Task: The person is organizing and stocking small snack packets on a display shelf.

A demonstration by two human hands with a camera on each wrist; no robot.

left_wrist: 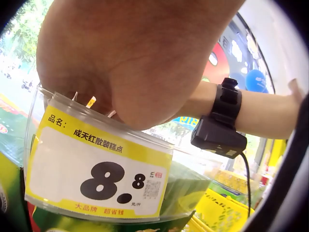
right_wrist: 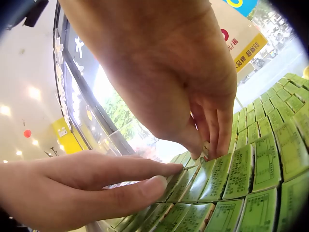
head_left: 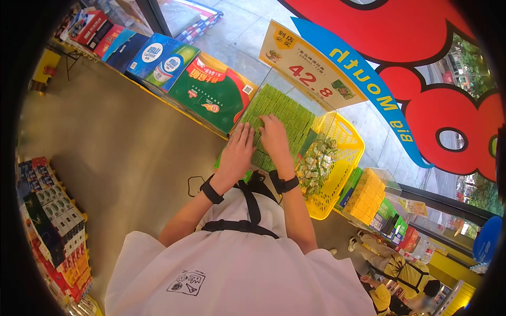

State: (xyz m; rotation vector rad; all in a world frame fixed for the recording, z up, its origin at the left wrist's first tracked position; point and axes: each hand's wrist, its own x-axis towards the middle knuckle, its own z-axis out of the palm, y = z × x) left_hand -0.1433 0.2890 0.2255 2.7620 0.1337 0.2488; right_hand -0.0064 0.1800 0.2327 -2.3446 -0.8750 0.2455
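Observation:
Small green wrapped packets [head_left: 287, 109] stand packed in tight rows inside a clear-walled bin. My right hand [head_left: 275, 141] reaches down over the rows, its thumb and fingertips pinching the end of one green packet [right_wrist: 206, 163] in the right wrist view. Beside it, my left hand [head_left: 236, 160] lies over the near left part of the rows with fingers nearly straight; in the right wrist view its fingertips touch the packet tops. A price label [left_wrist: 101, 169] fronts the bin below the left hand [left_wrist: 130, 58], whose fingers are hidden in that view.
A yellow basket [head_left: 345, 181] with loose green-and-white packets [head_left: 320, 163] stands right of the bin. A price sign [head_left: 311, 68] rises behind. Drink cartons [head_left: 208, 89] line the left; a bin of yellow packets [head_left: 366, 195] sits to the right. People [head_left: 403, 271] are at lower right.

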